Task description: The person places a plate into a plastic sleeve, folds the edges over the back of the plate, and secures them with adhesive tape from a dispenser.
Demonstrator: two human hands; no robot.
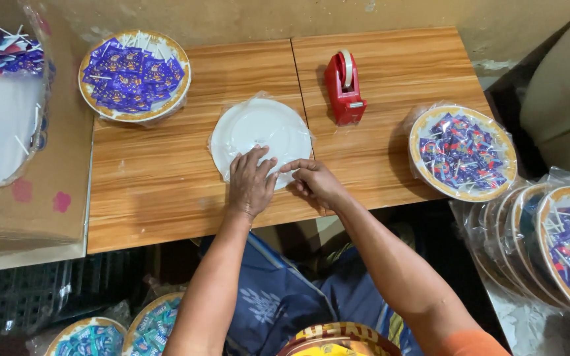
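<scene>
- Our left hand [251, 184] lies flat, fingers spread, on the plastic-wrapped white round plate [260, 135]
- Our right hand [313, 181] pinches the wrap at the plate's near rim; best keep it taut
- Red tape dispenser [344, 89] stands just right of the plate

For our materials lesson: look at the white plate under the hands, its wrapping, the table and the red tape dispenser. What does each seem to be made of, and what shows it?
White plate: probably paper or foam, matt and ridged at the rim.
Wrapping: thin clear plastic film, glossy and crinkled at the edges.
Table: wood or wood-look laminate, with streaky grain and a slight sheen.
Red tape dispenser: seemingly moulded plastic, smooth and shiny.
</scene>
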